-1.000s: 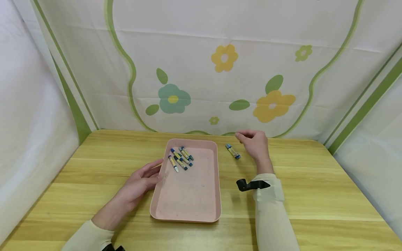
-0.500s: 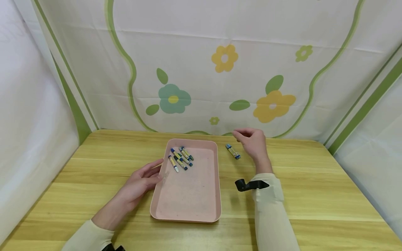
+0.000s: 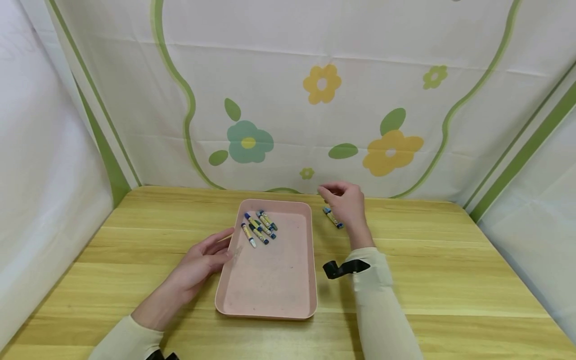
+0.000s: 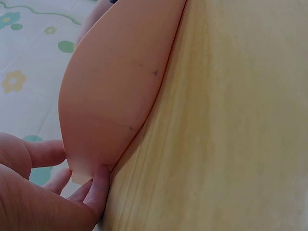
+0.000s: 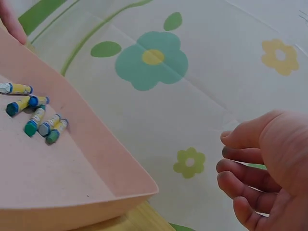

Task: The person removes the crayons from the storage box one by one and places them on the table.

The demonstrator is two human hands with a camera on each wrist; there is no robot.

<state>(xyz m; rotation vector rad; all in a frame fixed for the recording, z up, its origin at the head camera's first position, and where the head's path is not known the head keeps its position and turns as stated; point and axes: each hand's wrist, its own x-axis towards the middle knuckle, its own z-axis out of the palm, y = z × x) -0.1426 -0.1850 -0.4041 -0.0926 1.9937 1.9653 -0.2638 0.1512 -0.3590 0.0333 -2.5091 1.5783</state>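
My left hand (image 3: 202, 260) rests at the left wall of a pink tray (image 3: 270, 285), fingers touching its outer side and rim. The left wrist view shows fingertips spread from the tray's rim (image 4: 61, 96) down to the tabletop. Several short crayons (image 3: 257, 229) with yellow wrappers lie in the tray's far left part. Beyond the tray's far right corner, my right hand (image 3: 344, 202) hovers with loosely bent fingers. In the right wrist view, nothing shows between its thumb and fingers (image 5: 243, 132). Beside and partly behind that hand, more crayons (image 3: 332, 217) lie together on the table.
The wooden table (image 3: 450, 280) carries the tray near its middle. Its far edge meets a white flower-printed curtain (image 3: 279, 60), and similar cloth hangs at both sides. A black wrist strap (image 3: 346, 268) sticks out from the right sleeve.
My right hand has moved left toward the tray and now overlaps the crayons on the table. The left hand, tray and crayons have stayed put.
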